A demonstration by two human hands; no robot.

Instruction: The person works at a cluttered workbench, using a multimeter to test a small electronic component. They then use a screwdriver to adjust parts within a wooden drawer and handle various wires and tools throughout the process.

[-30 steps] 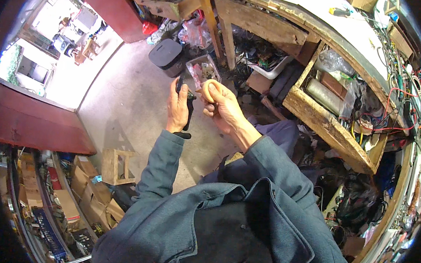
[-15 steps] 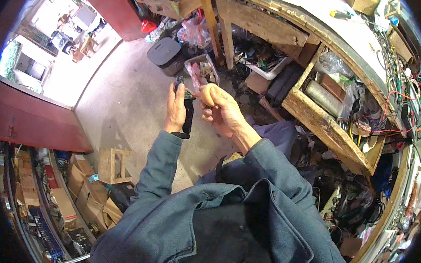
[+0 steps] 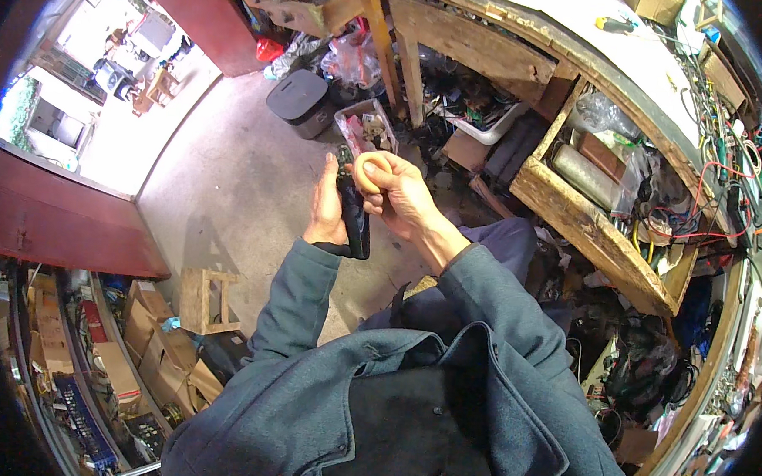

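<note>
My left hand holds a dark, flat object upright against its palm, fingers stretched along its side. A greenish part shows at the object's upper end, too small to make out. Pinched in my right hand is a tan ring-shaped roll, apparently tape. The roll sits right beside the dark object's upper part, and I cannot tell whether they touch. The right fingers partly cover both things.
Beyond my hands stand a dark grey bin and a box of scraps. A wooden workbench with an open drawer fills the right. At left are a small wooden stool, cardboard boxes and a red door.
The dark object has shifted slightly right with my left hand, and more of it shows. In my right hand the roll has turned, so its ring shape is visible, and moved a little left.
</note>
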